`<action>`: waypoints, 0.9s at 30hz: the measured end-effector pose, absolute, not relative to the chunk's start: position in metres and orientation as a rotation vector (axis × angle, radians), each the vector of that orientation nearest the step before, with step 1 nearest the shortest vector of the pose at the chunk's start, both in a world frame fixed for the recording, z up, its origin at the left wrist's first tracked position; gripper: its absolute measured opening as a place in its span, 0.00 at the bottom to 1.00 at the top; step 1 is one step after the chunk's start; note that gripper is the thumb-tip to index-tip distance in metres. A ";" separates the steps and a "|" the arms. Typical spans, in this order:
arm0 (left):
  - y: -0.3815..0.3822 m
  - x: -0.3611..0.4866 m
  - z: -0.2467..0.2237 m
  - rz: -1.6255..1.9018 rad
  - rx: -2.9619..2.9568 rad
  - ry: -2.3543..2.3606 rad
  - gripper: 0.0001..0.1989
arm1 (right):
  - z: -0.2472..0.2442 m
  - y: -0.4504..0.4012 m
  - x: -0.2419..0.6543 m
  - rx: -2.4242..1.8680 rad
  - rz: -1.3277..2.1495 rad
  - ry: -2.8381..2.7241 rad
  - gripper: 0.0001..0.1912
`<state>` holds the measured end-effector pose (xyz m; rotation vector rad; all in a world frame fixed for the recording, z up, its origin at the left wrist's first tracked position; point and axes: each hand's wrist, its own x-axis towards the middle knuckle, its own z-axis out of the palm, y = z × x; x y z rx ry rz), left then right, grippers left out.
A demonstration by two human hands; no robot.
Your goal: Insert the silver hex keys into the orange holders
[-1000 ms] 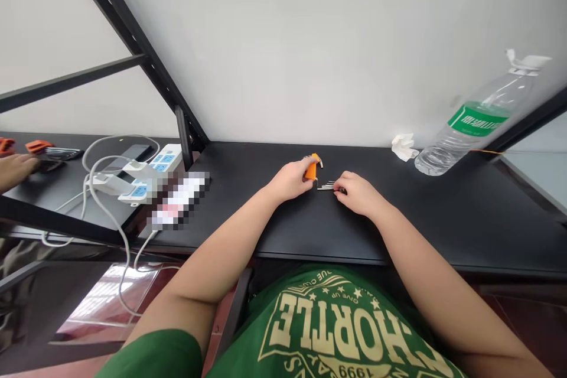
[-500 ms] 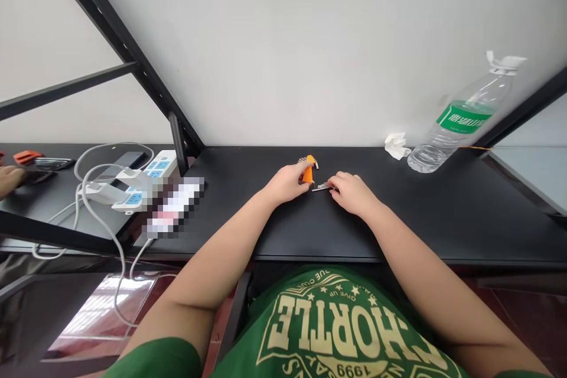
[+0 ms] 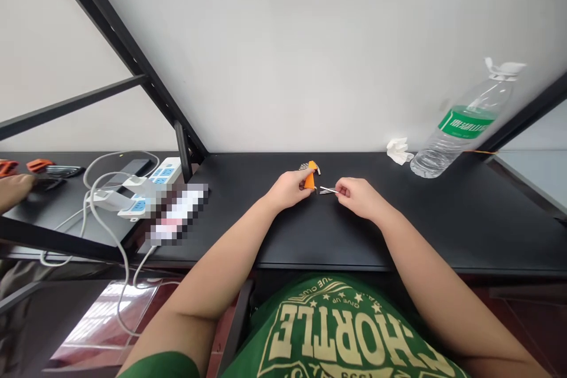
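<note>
An orange holder with several metal hex keys fanned out at its top is pinched in my left hand, just above the black table. To the right of it, my right hand has its fingers closed on the end of a thin metal key. That key points left towards the holder, with a gap between them. Another thin key seems to lie beside it; the fingers partly hide the keys.
A plastic bottle and a crumpled tissue stand at the back right. On the left are a power strip with white cables, a blurred-out phone, a black frame and another person's hand by orange-handled tools.
My right hand has drawn slightly right of the holder, and its key now shows more clearly, tilted. The whole view has shifted a little. The other person's hand shows more.
</note>
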<state>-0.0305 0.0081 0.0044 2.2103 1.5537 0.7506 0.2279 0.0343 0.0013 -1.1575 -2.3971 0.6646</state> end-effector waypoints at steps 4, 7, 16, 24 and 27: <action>0.008 -0.029 0.003 0.790 2.207 1.510 0.26 | 0.001 0.039 0.230 -1.019 0.632 -2.311 0.08; 0.007 -0.028 0.003 0.785 2.227 1.510 0.26 | 0.000 0.038 0.229 -0.955 0.612 -2.307 0.10; 0.005 -0.024 0.005 0.700 2.338 1.562 0.26 | -0.003 0.041 0.230 -0.869 0.606 -2.261 0.13; 0.004 -0.020 0.005 0.737 2.301 1.471 0.27 | 0.004 0.034 0.222 -1.004 1.079 -2.024 0.09; 0.001 -0.013 0.006 0.779 2.294 1.390 0.25 | 0.002 0.029 0.211 -0.990 1.233 -1.947 0.09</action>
